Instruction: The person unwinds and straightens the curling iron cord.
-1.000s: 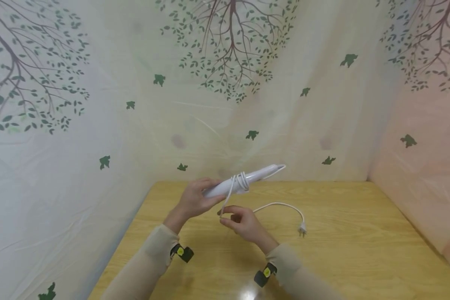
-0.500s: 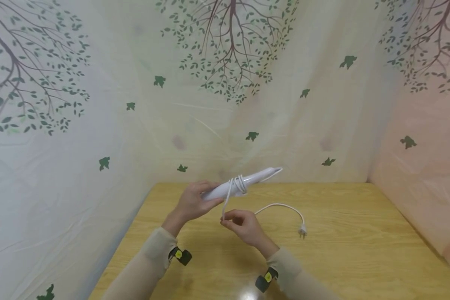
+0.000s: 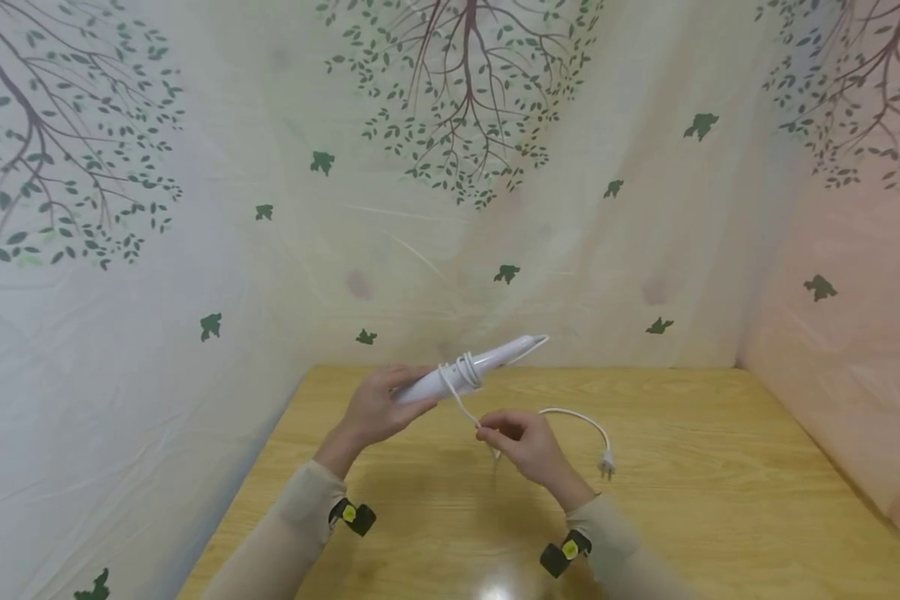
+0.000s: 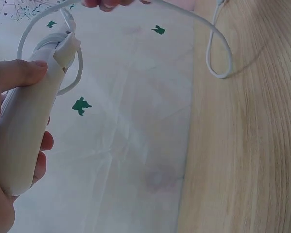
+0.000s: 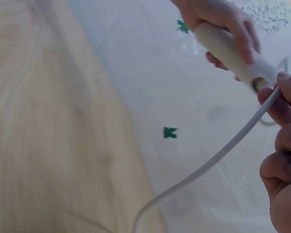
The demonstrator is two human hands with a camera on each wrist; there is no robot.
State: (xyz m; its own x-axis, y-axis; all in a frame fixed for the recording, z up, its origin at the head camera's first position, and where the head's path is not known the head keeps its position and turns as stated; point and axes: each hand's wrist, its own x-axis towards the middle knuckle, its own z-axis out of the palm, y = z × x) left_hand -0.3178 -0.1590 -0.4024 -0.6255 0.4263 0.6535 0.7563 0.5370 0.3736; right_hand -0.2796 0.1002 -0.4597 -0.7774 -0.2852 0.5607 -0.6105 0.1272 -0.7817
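Note:
My left hand [image 3: 378, 407] grips the thick end of a slim white corded appliance [image 3: 422, 387], its kind not clear. The appliance is held above the table, its narrow end tilted up to the right. Several turns of white cord [image 3: 466, 367] wrap its middle, and a loop runs from its tip. In the left wrist view the thumb [image 4: 26, 73] lies along the white body [image 4: 26, 126]. My right hand [image 3: 528, 446] pinches the cord between thumb and fingertips, lower and to the right. In the right wrist view the pinched cord [image 5: 218, 155] trails down toward the table.
The cord's free end curves over the wooden table [image 3: 690, 517] to a two-pin plug [image 3: 606, 463] right of my right hand. A pale curtain [image 3: 420, 250] printed with trees and green leaves stands behind the table and at both sides.
My right hand has moved right with the cord, so the stretch from the appliance now slants down to the right. My left hand and the appliance have shifted slightly left.

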